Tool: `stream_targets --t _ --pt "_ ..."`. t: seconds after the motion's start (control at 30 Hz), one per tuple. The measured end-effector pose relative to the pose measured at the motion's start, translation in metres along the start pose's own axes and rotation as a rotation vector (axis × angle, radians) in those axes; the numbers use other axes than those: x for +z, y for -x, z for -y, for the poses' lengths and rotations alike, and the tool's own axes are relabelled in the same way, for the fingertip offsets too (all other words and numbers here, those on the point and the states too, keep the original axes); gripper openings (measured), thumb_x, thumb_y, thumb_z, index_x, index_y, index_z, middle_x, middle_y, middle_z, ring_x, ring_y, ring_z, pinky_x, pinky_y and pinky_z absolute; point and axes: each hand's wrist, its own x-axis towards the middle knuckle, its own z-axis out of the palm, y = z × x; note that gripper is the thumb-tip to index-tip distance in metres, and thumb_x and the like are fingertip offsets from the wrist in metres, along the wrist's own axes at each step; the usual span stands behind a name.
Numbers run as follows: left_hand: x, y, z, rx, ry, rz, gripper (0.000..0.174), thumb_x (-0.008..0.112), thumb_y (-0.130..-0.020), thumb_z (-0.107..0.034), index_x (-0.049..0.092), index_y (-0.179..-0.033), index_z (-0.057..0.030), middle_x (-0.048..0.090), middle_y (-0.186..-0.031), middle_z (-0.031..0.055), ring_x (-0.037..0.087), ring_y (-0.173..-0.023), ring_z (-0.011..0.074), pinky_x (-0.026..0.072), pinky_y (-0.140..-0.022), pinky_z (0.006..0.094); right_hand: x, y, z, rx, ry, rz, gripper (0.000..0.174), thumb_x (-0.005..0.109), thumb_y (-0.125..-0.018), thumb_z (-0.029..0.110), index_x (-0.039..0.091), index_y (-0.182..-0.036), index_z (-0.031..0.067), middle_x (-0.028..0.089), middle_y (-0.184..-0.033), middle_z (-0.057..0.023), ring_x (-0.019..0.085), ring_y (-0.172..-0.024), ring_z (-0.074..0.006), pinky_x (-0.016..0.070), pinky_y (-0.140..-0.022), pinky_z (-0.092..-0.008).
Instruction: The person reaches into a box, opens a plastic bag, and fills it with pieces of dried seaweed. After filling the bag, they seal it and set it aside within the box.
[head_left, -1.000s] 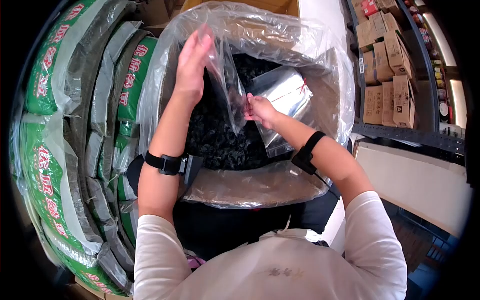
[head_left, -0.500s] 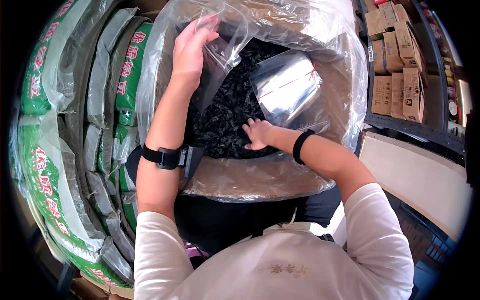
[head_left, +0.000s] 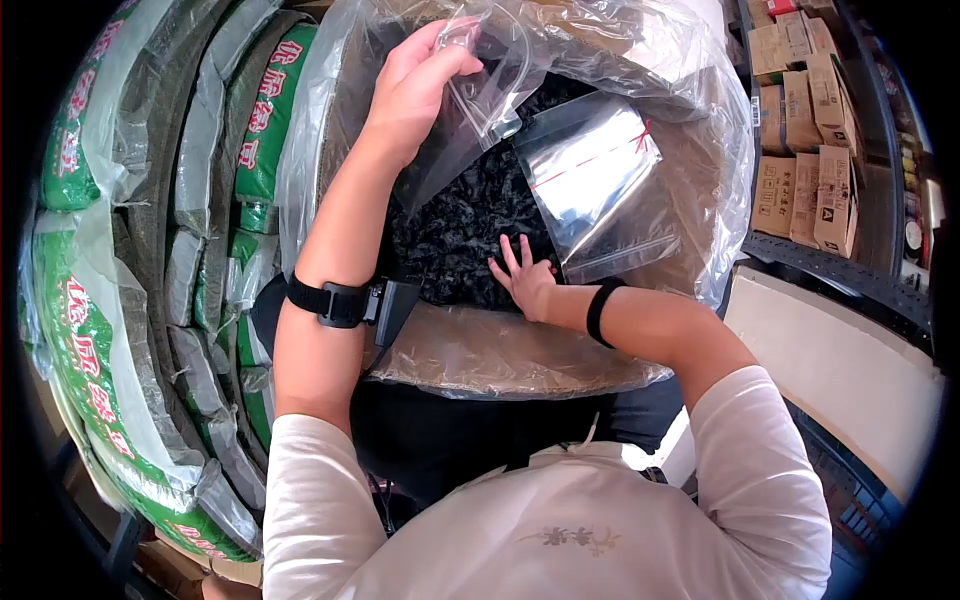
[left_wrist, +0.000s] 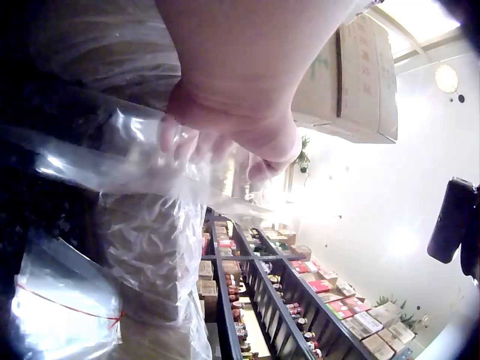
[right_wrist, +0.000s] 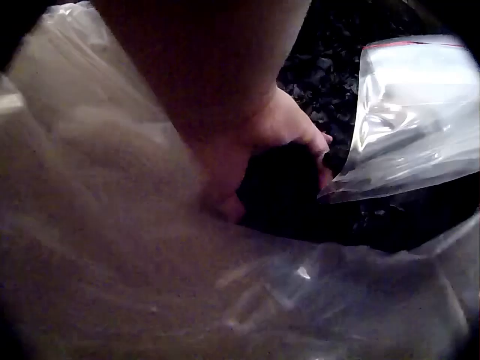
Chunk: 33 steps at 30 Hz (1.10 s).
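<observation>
My left hand (head_left: 412, 92) is gripping a limp, clear plastic bag (head_left: 478, 112) above crinkled black flakes (head_left: 455, 232); my right hand (head_left: 530, 287) is touching them, its fingers (head_left: 509, 253) showing spread in the head view, partly hiding in the right wrist view.

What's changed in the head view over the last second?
The right-hand grip has let go of the clear, thin plastic bag and moved down towards the person's body, onto the black, crinkled pieces, fingers spread. Only the left-hand grip now holds that bag. Unchanged: the shiny plastic stack tied with red string lies at the right inside the plastic-lined brown cardboard box.
</observation>
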Motion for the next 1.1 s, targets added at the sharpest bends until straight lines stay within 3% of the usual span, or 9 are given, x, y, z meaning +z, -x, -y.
stream_targets --t 0.2,0.4,0.7,0.8,0.9,0.93,0.97,1.03,1.1 --pt "0.001 -0.001 0.005 -0.016 0.008 0.181 0.048 0.047 -0.086 -0.015 0.055 -0.131 -0.0005 0.060 -0.129 0.0118 0.053 -0.124 0.0206 0.0389 -0.101 0.0296 0.011 -0.019 0.006 0.016 0.048 -0.017 0.080 0.060 -0.089 0.014 0.016 -0.155 0.0215 0.004 -0.158 -0.0253 0.026 -0.138 -0.0510 0.0537 -0.060 -0.0431" --pt "0.002 -0.001 0.008 -0.034 -0.032 0.245 0.049 0.052 -0.083 -0.015 0.056 -0.129 0.0013 0.061 -0.128 0.0125 0.054 -0.122 0.0210 0.0380 -0.104 0.0294 0.021 -0.022 -0.001 -0.126 0.020 -0.076 0.066 0.058 -0.089 0.013 0.032 -0.149 0.0188 0.023 -0.151 -0.0259 0.039 -0.131 -0.0483 0.0585 -0.062 -0.0415" --pt "0.002 0.003 0.001 -0.151 -0.205 0.377 0.050 0.056 -0.080 -0.015 0.058 -0.128 -0.0041 0.061 -0.125 0.0078 0.054 -0.117 0.0172 0.0394 -0.101 0.0298 -0.002 -0.002 -0.027 -0.248 -0.129 -0.206 0.055 0.058 -0.087 0.008 0.044 -0.139 0.0191 0.045 -0.128 -0.0218 0.056 -0.115 -0.0415 0.0532 -0.089 -0.0405" --pt "0.004 0.000 0.012 -0.108 -0.222 0.378 0.042 0.051 -0.088 -0.009 0.057 -0.130 -0.0032 0.062 -0.124 0.0079 0.055 -0.115 0.0164 0.0396 -0.102 0.0299 -0.016 0.006 -0.045 -0.287 -0.685 -0.397 0.043 0.067 -0.081 0.011 0.047 -0.118 0.0112 0.048 -0.116 -0.0242 0.059 -0.101 -0.0426 0.0501 -0.087 -0.0461" --pt "0.001 -0.003 0.029 -0.090 -0.292 0.398 0.032 0.054 -0.096 -0.015 0.058 -0.125 -0.0004 0.064 -0.118 0.0123 0.059 -0.111 0.0189 0.0443 -0.098 0.0308 -0.029 0.008 -0.059 -0.210 -0.879 -0.614 0.045 0.073 -0.078 0.013 0.045 -0.114 0.0100 0.051 -0.109 -0.0226 0.059 -0.096 -0.0398 0.0486 -0.086 -0.0452" --pt "-0.001 -0.004 0.035 -0.094 -0.326 0.384 0.039 0.061 -0.095 -0.025 0.058 -0.124 -0.0005 0.065 -0.112 0.0147 0.060 -0.108 0.0193 0.0472 -0.094 0.0318 -0.028 0.006 -0.064 -0.223 -0.897 -0.713 0.047 0.077 -0.079 0.021 0.047 -0.113 0.0100 0.054 -0.103 -0.0180 0.056 -0.095 -0.0329 0.0477 -0.083 -0.0425" --pt "0.000 -0.002 0.030 -0.087 -0.318 0.371 0.039 0.061 -0.095 -0.025 0.058 -0.124 -0.0005 0.065 -0.112 0.0147 0.060 -0.108 0.0193 0.0472 -0.094 0.0318 -0.035 0.011 -0.069 -0.227 -0.881 -0.708 0.047 0.077 -0.079 0.021 0.047 -0.113 0.0100 0.054 -0.103 -0.0180 0.056 -0.095 -0.0329 0.0477 -0.083 -0.0425" --pt "0.005 0.005 0.014 -0.039 -0.598 0.375 0.054 0.069 -0.087 -0.040 0.059 -0.124 -0.0026 0.064 -0.112 0.0161 0.061 -0.104 0.0216 0.0485 -0.091 0.0337 -0.059 0.028 -0.080 -0.141 -1.218 -0.462 0.050 0.079 -0.078 0.024 0.047 -0.114 0.0101 0.054 -0.099 -0.0131 0.056 -0.094 -0.0256 0.0480 -0.081 -0.0393" --pt "0.008 0.013 0.005 0.005 -0.614 0.457 0.087 0.079 -0.068 -0.059 0.052 -0.134 -0.0082 0.052 -0.118 0.0204 0.056 -0.108 0.0295 0.0474 -0.091 0.0375 -0.072 0.042 -0.084 -0.098 -1.251 -0.415 0.050 0.079 -0.079 0.025 0.047 -0.114 0.0107 0.053 -0.100 -0.0100 0.054 -0.094 -0.0205 0.0479 -0.080 -0.0368"
